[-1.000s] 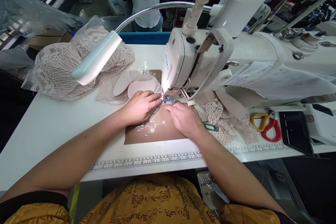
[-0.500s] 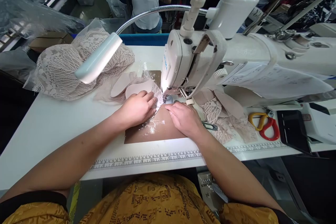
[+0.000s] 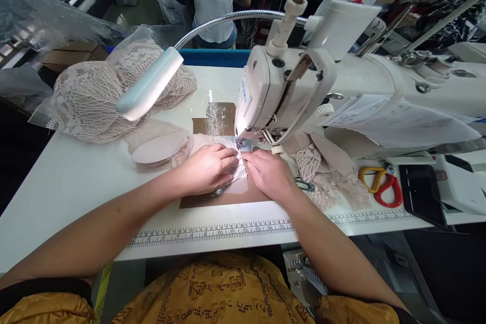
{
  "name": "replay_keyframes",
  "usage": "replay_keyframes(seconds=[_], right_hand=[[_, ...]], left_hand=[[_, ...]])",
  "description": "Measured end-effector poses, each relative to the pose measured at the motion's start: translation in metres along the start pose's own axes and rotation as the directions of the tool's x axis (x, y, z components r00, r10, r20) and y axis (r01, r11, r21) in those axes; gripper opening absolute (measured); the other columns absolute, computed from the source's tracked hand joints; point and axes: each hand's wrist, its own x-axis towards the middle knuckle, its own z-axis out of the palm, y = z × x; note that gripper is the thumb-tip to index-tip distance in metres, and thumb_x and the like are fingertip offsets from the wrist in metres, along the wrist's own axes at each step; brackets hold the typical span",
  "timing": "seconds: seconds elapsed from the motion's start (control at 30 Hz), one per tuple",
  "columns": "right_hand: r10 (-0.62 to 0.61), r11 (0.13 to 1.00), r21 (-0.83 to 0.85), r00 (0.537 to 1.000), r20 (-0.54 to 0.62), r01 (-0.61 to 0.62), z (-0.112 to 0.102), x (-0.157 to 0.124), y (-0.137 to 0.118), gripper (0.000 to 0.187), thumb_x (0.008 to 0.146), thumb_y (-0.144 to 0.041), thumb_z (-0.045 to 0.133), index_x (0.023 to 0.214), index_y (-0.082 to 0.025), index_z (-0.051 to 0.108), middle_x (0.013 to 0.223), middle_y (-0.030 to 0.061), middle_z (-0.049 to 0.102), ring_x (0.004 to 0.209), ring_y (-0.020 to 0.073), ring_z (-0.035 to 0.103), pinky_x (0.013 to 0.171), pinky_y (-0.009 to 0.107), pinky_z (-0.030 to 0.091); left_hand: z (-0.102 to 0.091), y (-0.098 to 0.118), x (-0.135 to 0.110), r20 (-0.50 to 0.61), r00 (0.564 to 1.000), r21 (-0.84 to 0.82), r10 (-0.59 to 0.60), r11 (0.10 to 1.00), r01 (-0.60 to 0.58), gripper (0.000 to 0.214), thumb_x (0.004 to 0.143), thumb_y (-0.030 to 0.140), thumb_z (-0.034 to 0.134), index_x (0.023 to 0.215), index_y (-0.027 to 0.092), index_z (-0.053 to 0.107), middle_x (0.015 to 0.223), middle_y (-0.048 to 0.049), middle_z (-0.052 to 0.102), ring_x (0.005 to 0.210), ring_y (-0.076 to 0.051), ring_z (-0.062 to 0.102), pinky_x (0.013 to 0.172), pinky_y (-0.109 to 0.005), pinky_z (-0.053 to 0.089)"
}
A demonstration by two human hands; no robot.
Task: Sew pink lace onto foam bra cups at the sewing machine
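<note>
"Where does your lace piece (image 3: 241, 170) lie?"

"Below the sewing machine (image 3: 260, 96) head, back from the worktop's (image 3: 94, 187) near edge, where a ruler (image 3: 228, 232) runs."

"And your grip?"

"Your left hand (image 3: 213, 168) lies over the lace piece, fingers close together; your right hand (image 3: 269, 172) has fingertips at its right edge. I can't tell whether either grip pinches it."

"Toward the far left corner, you have a lace bundle (image 3: 85, 104)."

The lace piece (image 3: 240, 171) is pale pink with a fine openwork pattern, the sheet (image 3: 255, 194) brown. Branching lines pattern the beige lace bundle (image 3: 87, 98). The scissors' (image 3: 390, 179) handles are yellow and red, the counter (image 3: 106, 172) white.
</note>
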Motion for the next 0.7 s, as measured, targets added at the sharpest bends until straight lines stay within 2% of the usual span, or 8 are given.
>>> replay_keyframes(seconds=[0.13, 0.33, 0.5, 0.7], right_hand=[[-0.052, 0.998, -0.024, 0.998, 0.033, 0.053, 0.002, -0.002, 0.000, 0.030, 0.092, -0.017, 0.048, 0.109, -0.020, 0.072, 0.091, 0.0063, 0.071, 0.084, 0.0202, 0.062, 0.074, 0.030, 0.041], [-0.044, 0.997, -0.067, 0.998, 0.046, 0.047, 0.004, -0.002, -0.001, 0.033, 0.091, -0.016, 0.048, 0.115, -0.020, 0.071, 0.089, 0.0064, 0.070, 0.081, 0.0201, 0.060, 0.071, 0.031, 0.041], [-0.073, 0.996, -0.050, 0.997, -0.013, 0.072, 0.004, -0.004, 0.001, 0.033, 0.089, -0.013, 0.047, 0.110, -0.019, 0.073, 0.087, 0.0058, 0.071, 0.079, 0.0188, 0.061, 0.071, 0.030, 0.043], [-0.143, 0.989, 0.034, 0.988, -0.059, 0.145, 0.005, -0.007, 0.003, 0.029, 0.086, -0.013, 0.050, 0.099, -0.019, 0.075, 0.081, 0.0038, 0.071, 0.077, 0.0167, 0.062, 0.074, 0.027, 0.045]], left_hand=[[0.005, -0.001, -0.001, 0.020, 1.000, 0.034, -0.006, 0.999, 0.005, 0.040, 0.094, 0.033, 0.051, 0.126, 0.010, 0.060, 0.134, -0.0156, 0.057, 0.111, -0.030, 0.055, 0.091, -0.043, 0.049], [0.006, -0.011, 0.003, 0.001, 0.999, 0.045, 0.034, 0.998, -0.034, 0.044, 0.095, 0.033, 0.048, 0.129, 0.008, 0.059, 0.134, -0.0181, 0.058, 0.109, -0.030, 0.056, 0.093, -0.042, 0.047], [0.007, -0.021, 0.007, -0.018, 0.999, 0.068, 0.030, 0.997, -0.029, 0.043, 0.094, 0.030, 0.049, 0.130, 0.008, 0.058, 0.134, -0.0178, 0.058, 0.111, -0.030, 0.055, 0.096, -0.043, 0.045], [0.004, -0.018, 0.008, -0.012, 0.997, 0.101, 0.072, 0.992, -0.070, 0.034, 0.096, 0.022, 0.044, 0.122, 0.010, 0.063, 0.127, -0.0140, 0.063, 0.111, -0.028, 0.056, 0.098, -0.043, 0.041]])
